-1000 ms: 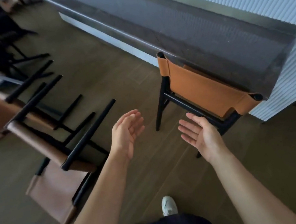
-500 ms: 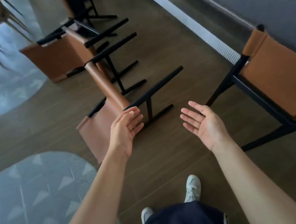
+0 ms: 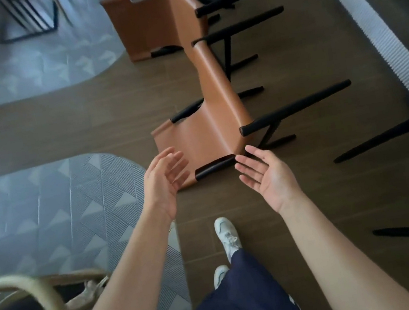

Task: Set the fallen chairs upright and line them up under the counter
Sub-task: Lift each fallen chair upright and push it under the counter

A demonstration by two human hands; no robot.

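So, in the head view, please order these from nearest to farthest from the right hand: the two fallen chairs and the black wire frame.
1. The near fallen chair, just ahead of the right hand.
2. The second fallen chair, beyond the first.
3. The black wire frame, far top left.

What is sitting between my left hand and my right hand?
Head view: the black frame bar at the near edge of the nearest fallen chair.

Your head camera looks steeply down and forward, close over your hands [image 3: 217, 179], at the floor [image 3: 337, 201] ahead.
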